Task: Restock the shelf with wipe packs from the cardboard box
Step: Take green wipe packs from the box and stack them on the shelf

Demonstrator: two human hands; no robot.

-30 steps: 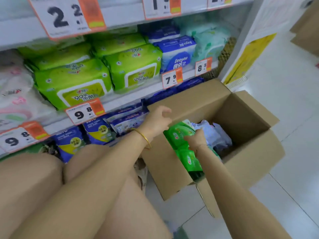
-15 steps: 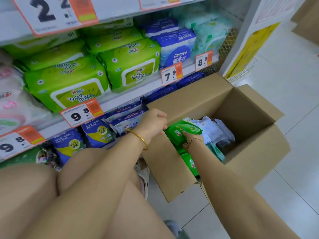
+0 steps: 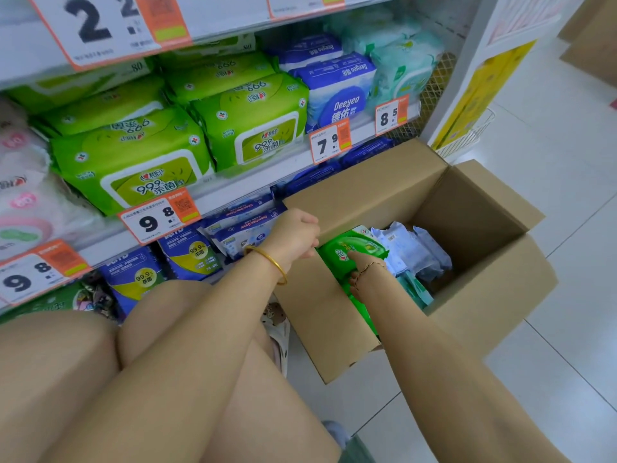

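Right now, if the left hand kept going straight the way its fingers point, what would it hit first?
The left hand points right, toward the box opening. It would likely meet the green pack first, the one the right hand is on. Its fingertips look almost at that pack's edge, though depth is unclear.

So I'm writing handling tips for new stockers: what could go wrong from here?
1. The right hand digs under the bright green wipe pack; the pale blue packs leaning beside it may topple.
2. The left hand presses the brown cardboard box flap, which may buckle.
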